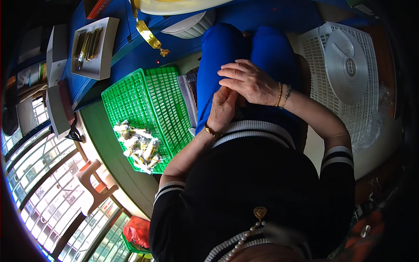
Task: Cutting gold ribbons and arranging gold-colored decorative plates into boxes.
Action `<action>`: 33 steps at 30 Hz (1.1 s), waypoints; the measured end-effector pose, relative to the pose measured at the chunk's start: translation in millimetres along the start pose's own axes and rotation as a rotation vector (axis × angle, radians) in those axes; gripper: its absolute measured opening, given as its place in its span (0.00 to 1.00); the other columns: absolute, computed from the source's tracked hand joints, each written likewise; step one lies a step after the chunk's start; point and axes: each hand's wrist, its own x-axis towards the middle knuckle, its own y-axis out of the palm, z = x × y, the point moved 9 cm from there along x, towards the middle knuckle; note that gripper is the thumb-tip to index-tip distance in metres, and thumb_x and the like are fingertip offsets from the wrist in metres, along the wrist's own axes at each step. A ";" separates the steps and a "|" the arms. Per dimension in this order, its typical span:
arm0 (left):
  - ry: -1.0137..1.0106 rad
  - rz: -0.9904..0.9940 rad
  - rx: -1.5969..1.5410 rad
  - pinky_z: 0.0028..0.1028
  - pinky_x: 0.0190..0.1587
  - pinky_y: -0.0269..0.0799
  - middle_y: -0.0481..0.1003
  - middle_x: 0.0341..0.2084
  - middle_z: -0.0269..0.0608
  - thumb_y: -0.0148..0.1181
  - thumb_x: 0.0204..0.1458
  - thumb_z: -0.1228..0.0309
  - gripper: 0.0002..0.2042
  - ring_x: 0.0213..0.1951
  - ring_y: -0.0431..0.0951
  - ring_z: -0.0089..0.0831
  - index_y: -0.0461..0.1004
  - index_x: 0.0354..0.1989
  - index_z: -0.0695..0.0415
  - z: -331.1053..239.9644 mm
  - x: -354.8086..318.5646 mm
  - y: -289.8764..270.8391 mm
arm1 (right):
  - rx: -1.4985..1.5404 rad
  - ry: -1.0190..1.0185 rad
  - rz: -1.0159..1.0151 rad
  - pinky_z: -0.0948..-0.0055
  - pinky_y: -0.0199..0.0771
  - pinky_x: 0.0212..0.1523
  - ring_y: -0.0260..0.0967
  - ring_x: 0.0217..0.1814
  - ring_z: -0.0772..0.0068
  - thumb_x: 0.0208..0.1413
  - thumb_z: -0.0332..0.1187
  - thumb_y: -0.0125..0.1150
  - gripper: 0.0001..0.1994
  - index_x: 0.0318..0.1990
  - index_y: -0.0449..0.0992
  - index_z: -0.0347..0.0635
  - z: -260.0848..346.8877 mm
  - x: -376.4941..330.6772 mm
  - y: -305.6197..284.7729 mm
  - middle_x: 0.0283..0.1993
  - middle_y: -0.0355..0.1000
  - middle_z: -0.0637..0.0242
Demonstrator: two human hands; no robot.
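Both my hands meet over my lap, above blue trousers (221, 56). My right hand (249, 83) lies across the top of my left, its fingers stretched out toward the left and slightly apart; no object shows in it. Underneath, my left hand (221, 109) is curled closed, with most of its fingers covered by the right, so whatever it may hold is hidden. Left of my lap stands a green plastic basket (163, 91), the nearest container to my left hand. Small wrapped pieces (139, 147) in clear and gold film lie heaped in it.
A white box (107, 48) of thin gold strips rests on the blue table (124, 19). A gold foil strip (148, 34) lies at the table's edge. To my right, a large roll of shiny film (342, 65) leans on a white plastic basket (316, 56).
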 end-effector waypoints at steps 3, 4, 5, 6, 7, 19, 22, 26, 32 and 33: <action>0.041 -0.077 -0.054 0.17 0.25 0.66 0.72 0.21 0.35 0.42 0.58 0.73 0.07 0.23 0.71 0.19 0.67 0.35 0.62 -18.1 11.4 -7.3 | 0.086 0.129 -0.123 0.64 0.62 0.56 0.62 0.56 0.62 0.49 0.29 0.56 0.16 0.47 0.69 0.41 -11.1 5.9 -16.8 0.54 0.64 0.61; 0.037 -0.106 -0.085 0.17 0.25 0.66 0.72 0.21 0.35 0.42 0.58 0.72 0.08 0.23 0.71 0.19 0.68 0.35 0.61 -27.4 17.4 -9.8 | 0.179 0.262 -0.240 0.64 0.64 0.55 0.63 0.55 0.60 0.50 0.29 0.56 0.17 0.49 0.67 0.40 -24.1 4.0 -32.6 0.55 0.63 0.60; 0.110 -0.044 -0.107 0.18 0.24 0.66 0.72 0.21 0.35 0.42 0.58 0.71 0.09 0.23 0.72 0.20 0.68 0.35 0.61 -40.5 25.9 -2.4 | 0.218 0.306 -0.358 0.69 0.67 0.50 0.65 0.52 0.65 0.52 0.29 0.56 0.20 0.53 0.63 0.38 -34.4 -6.2 -46.2 0.52 0.65 0.59; 0.065 -0.076 0.017 0.18 0.23 0.66 0.73 0.23 0.35 0.44 0.58 0.70 0.09 0.24 0.72 0.20 0.69 0.36 0.61 -54.4 29.8 0.8 | 0.167 0.314 -0.380 0.69 0.67 0.50 0.65 0.52 0.65 0.52 0.29 0.56 0.20 0.53 0.63 0.38 -36.1 -12.0 -48.9 0.52 0.65 0.59; 0.095 -0.091 0.021 0.18 0.25 0.67 0.73 0.24 0.36 0.44 0.57 0.70 0.08 0.25 0.73 0.21 0.69 0.36 0.61 -63.9 30.6 -0.1 | 0.362 0.499 -0.342 0.72 0.68 0.48 0.66 0.50 0.69 0.51 0.28 0.57 0.21 0.53 0.62 0.38 -46.2 -19.1 -39.7 0.50 0.66 0.61; 0.137 0.298 -0.308 0.26 0.32 0.67 0.68 0.23 0.34 0.43 0.58 0.70 0.06 0.26 0.69 0.25 0.66 0.36 0.57 -102.3 74.3 111.5 | 0.988 0.855 -0.702 0.79 0.69 0.22 0.70 0.20 0.78 0.53 0.44 0.56 0.18 0.23 0.70 0.36 -56.5 -92.9 -41.9 0.17 0.69 0.67; 0.137 0.365 -0.292 0.26 0.32 0.68 0.67 0.23 0.33 0.42 0.59 0.70 0.06 0.25 0.68 0.24 0.66 0.35 0.57 -115.5 76.1 141.8 | 0.909 0.982 -0.695 0.79 0.69 0.20 0.69 0.18 0.77 0.54 0.42 0.56 0.18 0.22 0.69 0.35 -55.2 -112.5 -64.3 0.17 0.69 0.66; 0.155 0.543 -0.317 0.26 0.30 0.68 0.68 0.24 0.33 0.41 0.59 0.70 0.07 0.25 0.67 0.23 0.66 0.35 0.57 -127.0 78.2 174.7 | 0.653 0.910 -0.723 0.76 0.66 0.20 0.68 0.17 0.75 0.52 0.42 0.57 0.20 0.17 0.69 0.35 -53.6 -122.3 -102.5 0.14 0.68 0.64; 0.217 0.551 -0.341 0.25 0.30 0.68 0.67 0.21 0.34 0.41 0.59 0.70 0.07 0.24 0.68 0.25 0.65 0.34 0.59 -141.3 74.6 201.4 | 0.457 0.825 -0.909 0.72 0.62 0.19 0.64 0.17 0.75 0.51 0.44 0.58 0.21 0.17 0.67 0.36 -65.2 -126.3 -141.7 0.14 0.66 0.61; 0.245 0.510 -0.333 0.24 0.30 0.68 0.67 0.21 0.35 0.41 0.60 0.70 0.08 0.24 0.68 0.25 0.65 0.34 0.59 -147.0 67.7 203.3 | 0.496 0.847 -0.879 0.71 0.63 0.20 0.64 0.18 0.75 0.51 0.44 0.59 0.20 0.18 0.68 0.35 -68.4 -125.5 -141.8 0.15 0.66 0.61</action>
